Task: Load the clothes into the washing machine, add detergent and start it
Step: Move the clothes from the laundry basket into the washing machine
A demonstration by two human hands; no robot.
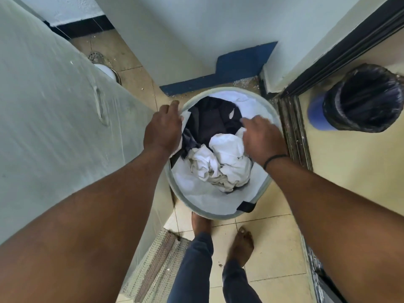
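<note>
- Tiled floor point(273, 254) in a narrow corner between pale walls carries a round laundry basket point(209, 212).
- Left hand point(162, 130) lies over the basket's left rim, fingers loosely spread; whether it grips the rim I cannot tell.
- Right hand point(261, 139) reaches into the basket, fingers bent onto the white clothes point(227, 162); its grasp is hidden.
- Dark clothes point(213, 121) lie behind the white ones.
- A plastic-covered appliance point(54, 119) stands left; a lined bin point(363, 99) stands right.
</note>
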